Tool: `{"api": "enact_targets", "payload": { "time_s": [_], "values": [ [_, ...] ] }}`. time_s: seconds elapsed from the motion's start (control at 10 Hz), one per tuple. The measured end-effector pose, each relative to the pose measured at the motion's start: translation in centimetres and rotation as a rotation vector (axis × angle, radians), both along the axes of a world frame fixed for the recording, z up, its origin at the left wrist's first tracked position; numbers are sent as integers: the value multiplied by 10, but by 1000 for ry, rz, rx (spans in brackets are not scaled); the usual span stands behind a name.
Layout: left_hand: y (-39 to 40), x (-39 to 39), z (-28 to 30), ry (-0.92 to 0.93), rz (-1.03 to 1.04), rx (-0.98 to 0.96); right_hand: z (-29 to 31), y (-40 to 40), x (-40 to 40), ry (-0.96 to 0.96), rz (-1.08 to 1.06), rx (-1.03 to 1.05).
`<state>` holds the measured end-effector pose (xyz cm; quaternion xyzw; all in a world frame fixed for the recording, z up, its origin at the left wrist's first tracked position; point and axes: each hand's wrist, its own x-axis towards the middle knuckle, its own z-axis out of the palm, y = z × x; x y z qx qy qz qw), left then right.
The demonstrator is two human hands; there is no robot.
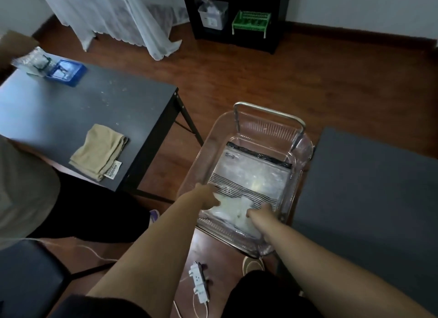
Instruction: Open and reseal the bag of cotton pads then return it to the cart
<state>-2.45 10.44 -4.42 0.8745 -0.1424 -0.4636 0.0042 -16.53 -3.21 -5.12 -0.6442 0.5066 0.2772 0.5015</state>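
Note:
A clear plastic bag of white cotton pads (pixel 233 210) lies in the near end of the transparent cart tray (pixel 208 137). Under it lies a larger clear zip pouch (pixel 251 173) with black stripes and a black top edge. My left hand (pixel 209 195) reaches into the tray and touches the bag's left side. My right hand (pixel 259 212) touches its right side. Both sets of fingers curl down onto the bag; the fingertips are hidden, so I cannot see whether they grip it.
A dark table (pixel 94 109) at the left holds a folded beige cloth (pixel 99 152) and a blue box (pixel 66 72). A grey padded surface (pixel 369 187) borders the cart on the right. A white power strip (pixel 199 282) lies on the wooden floor. A person sits at far left.

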Motion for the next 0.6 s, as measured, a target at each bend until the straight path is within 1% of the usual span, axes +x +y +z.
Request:
{"api": "enact_targets", "payload": {
  "time_s": [0.1, 0.2, 0.3, 0.4, 0.5, 0.6],
  "values": [
    [-5, -4, 2, -59, -121, 3, 0, -2, 2, -76, 223, -215],
    [-11, -8, 1, -86, -316, -52, -5, -8, -1, -97, 546, -260],
    [-12, -11, -4, -60, -415, 3, -12, -9, -3, -30, 649, -208],
    [-11, -12, -8, -20, -418, 62, -11, -9, 2, 46, 587, -138],
    [-12, -11, -10, -28, -406, 63, -11, -12, 6, 90, 577, -129],
    [-15, -10, -6, -71, -331, -37, -7, -17, 8, -24, 479, -113]
  ]
}}
